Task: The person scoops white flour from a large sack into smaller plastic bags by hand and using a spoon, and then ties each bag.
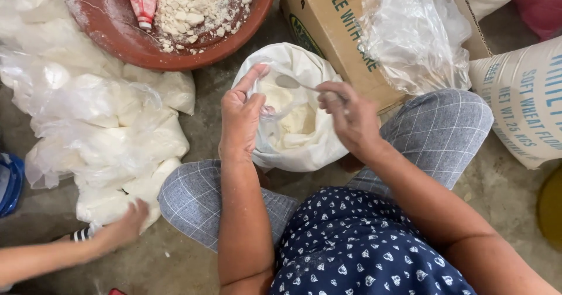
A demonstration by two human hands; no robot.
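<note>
A small clear plastic bag (268, 112) hangs pinched in the person's left hand (241, 115), whose fingers are curled closed on its rim, directly over the mouth of an open white cloth sack of pale flour (295, 132) that sits on the floor between the person's knees. Just to the right of that bag, and a little farther off, a metal spoon (291, 82) is gripped by its handle in the right hand (350, 116); the spoon's long axis runs left to right, bowl toward the left hand, so the bowl lies near the little bag's opening, nearly touching the thumb. The right hand is the one carrying the spoon; the left is nearer the bag. One spoon and one small bag in hand show. On the left lies a heap of filled clear plastic bags of flour (111, 131), too overlapped to count exactly, with another person's hand (120, 230) resting at its near edge. Far left stands one round reddish-brown basin (111, 34) holding white lumps and one red-and-white bottle (142, 1). Far right are one cardboard box (328, 26) with crumpled clear plastic and one large printed flour sack (524, 105).
</note>
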